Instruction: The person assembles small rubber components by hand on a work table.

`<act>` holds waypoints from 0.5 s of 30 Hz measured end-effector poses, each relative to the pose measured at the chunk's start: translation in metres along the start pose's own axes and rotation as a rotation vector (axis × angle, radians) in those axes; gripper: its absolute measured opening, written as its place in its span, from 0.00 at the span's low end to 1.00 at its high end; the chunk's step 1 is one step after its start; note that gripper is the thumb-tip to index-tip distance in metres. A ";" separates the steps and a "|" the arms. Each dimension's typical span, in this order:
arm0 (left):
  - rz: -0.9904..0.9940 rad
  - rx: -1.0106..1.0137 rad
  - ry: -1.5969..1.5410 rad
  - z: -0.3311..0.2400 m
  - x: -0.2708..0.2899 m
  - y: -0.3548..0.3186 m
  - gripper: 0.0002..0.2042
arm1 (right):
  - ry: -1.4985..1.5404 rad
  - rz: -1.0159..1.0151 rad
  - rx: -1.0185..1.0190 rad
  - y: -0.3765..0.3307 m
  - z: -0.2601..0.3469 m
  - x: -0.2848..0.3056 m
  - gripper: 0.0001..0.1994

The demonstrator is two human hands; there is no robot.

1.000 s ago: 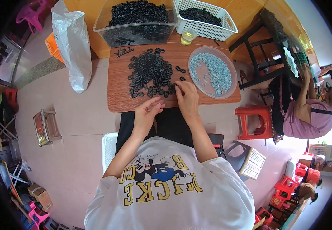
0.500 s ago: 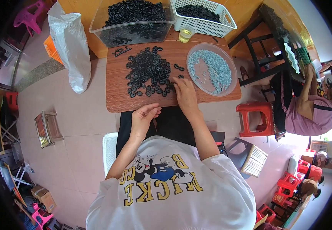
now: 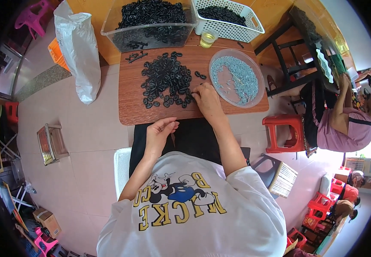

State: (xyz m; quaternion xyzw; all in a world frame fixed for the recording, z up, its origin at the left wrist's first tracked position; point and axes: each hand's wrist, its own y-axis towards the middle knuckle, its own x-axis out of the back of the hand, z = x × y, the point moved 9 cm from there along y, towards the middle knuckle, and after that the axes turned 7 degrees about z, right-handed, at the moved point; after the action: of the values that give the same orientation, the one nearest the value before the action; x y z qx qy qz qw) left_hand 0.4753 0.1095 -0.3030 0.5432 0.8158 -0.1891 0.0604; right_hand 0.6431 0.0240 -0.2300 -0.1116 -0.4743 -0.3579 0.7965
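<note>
On the brown wooden tabletop (image 3: 129, 100) lies a heap of small black oval pieces (image 3: 166, 79), several with two holes. My right hand (image 3: 209, 102) is bent over the table at the heap's right edge. Its fingers are drawn together, and whatever is under the fingertips is hidden. Two loose black pieces (image 3: 200, 75) lie just beyond it. To its right is a round clear tub (image 3: 260, 92) of small silvery screw-like pins (image 3: 245, 79). My left hand (image 3: 159, 136) hovers at the front edge over my lap, thumb and fingers closed together; anything between them is too small to make out.
A clear bin (image 3: 151, 40) of black pieces and a white perforated basket (image 3: 230, 34) stand along the back, beside a small cup of yellowish liquid (image 3: 208, 39). Thin black rods (image 3: 138, 57) lie far left. A red stool (image 3: 285, 133) and another person (image 3: 344, 124) are at right.
My right hand has come slightly down and closer to the heap's right edge, its fingers more curled. The loose black piece by its fingertips is now out of sight. My left hand has barely moved.
</note>
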 end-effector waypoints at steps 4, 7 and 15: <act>-0.001 -0.006 -0.013 -0.003 -0.002 -0.001 0.10 | 0.005 -0.051 0.035 0.001 0.004 0.006 0.07; -0.008 -0.015 -0.011 -0.008 -0.002 -0.003 0.10 | 0.113 -0.167 -0.005 -0.005 0.011 0.021 0.06; -0.027 -0.082 0.046 -0.050 -0.018 0.012 0.09 | 1.328 0.094 -0.247 -0.073 -0.002 -0.037 0.05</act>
State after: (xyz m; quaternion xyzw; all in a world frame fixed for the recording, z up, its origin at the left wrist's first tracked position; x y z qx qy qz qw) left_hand 0.4985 0.1166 -0.2547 0.5336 0.8312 -0.1436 0.0614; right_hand 0.5842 -0.0125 -0.2743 0.0213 0.1653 -0.3672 0.9151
